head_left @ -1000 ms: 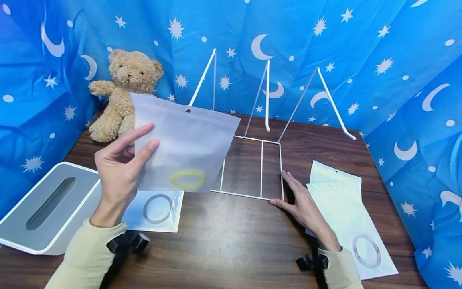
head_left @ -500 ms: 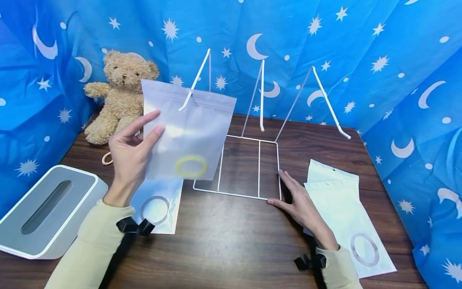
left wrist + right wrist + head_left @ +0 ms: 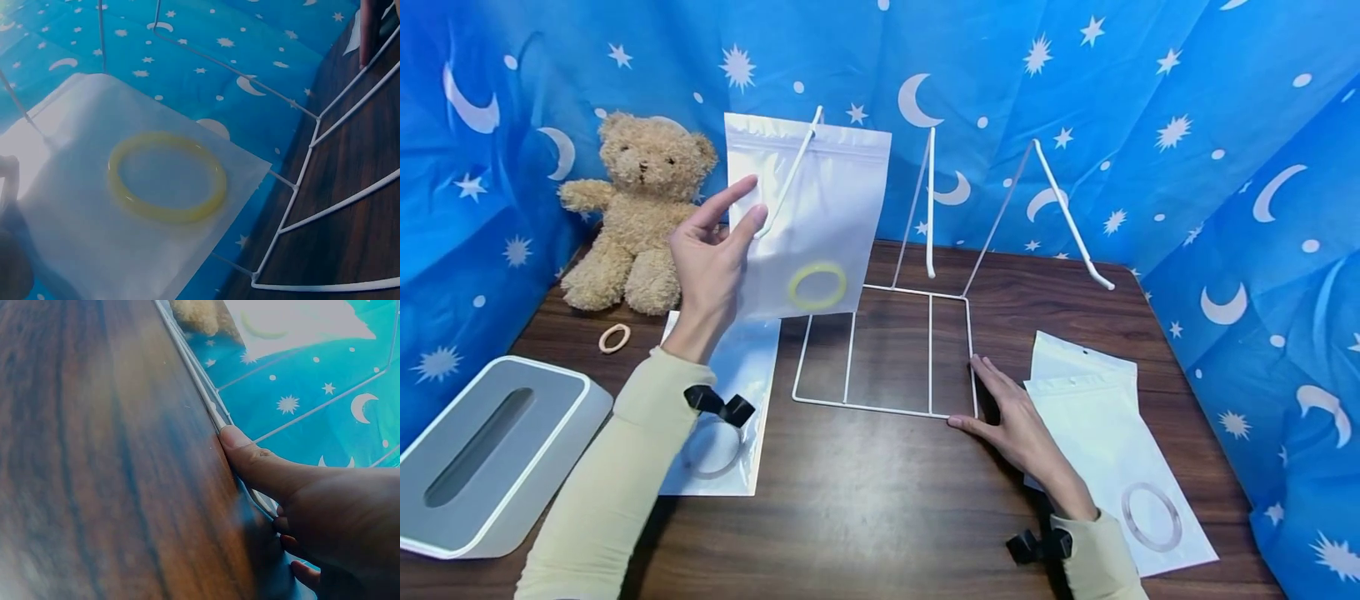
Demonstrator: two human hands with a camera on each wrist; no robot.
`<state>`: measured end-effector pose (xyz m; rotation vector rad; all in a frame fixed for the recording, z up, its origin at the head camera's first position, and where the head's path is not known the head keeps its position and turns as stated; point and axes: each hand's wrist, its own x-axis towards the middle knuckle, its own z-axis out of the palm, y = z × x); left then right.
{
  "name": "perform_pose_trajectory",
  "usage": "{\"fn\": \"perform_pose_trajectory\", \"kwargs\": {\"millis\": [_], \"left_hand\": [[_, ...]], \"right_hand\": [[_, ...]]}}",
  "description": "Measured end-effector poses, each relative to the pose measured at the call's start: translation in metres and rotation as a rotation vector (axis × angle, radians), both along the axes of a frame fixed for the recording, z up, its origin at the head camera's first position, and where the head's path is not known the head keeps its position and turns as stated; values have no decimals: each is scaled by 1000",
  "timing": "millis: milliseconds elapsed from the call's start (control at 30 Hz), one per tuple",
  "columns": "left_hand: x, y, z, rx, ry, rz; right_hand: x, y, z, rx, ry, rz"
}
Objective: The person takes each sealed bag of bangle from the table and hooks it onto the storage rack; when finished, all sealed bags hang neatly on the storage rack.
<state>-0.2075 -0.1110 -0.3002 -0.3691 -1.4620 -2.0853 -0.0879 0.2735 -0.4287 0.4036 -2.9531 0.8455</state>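
A translucent white zip bag [image 3: 820, 208] with a yellow ring-shaped bangle [image 3: 817, 286] inside hangs by its top hole on the left arm of a white wire display rack [image 3: 931, 358]. My left hand [image 3: 709, 250] pinches the bag's left edge between thumb and fingers, close to that arm's lower tip. In the left wrist view the bangle [image 3: 167, 177] shows through the bag's lower part. My right hand [image 3: 1018, 425] rests on the rack base's front right corner, its thumb along the front bar and its fingers by the side bar.
White bags [image 3: 1112, 442], one with a clear bangle, lie at the right. Another bagged bangle [image 3: 718, 458] lies under my left forearm. A grey-topped tissue box [image 3: 490, 450], a small wooden ring [image 3: 614, 338] and a teddy bear [image 3: 643, 208] are at left. Two other rack arms stand bare.
My left hand has moved the bag up and back along the rack's left arm, from the arm's tip to near its top. The right hand stays at the rack's corner.
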Motion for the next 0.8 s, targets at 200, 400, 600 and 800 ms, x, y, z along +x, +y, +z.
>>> {"fn": "perform_pose_trajectory", "kwargs": {"millis": [200,400,600,800], "left_hand": [[-3,9,12,15,-29,6],[-11,9,7,39,-31,5],[-25,0,-5,37,-43,-61],[-28,-14,-10,-54,-38,-107]], "right_hand": [[0,-1,1,1,-6,-4],[0,-1,0,2,-4,-3],[-1,-1,1,-2,-8,-6],[-2,-2,1,10,-16,-7]]}}
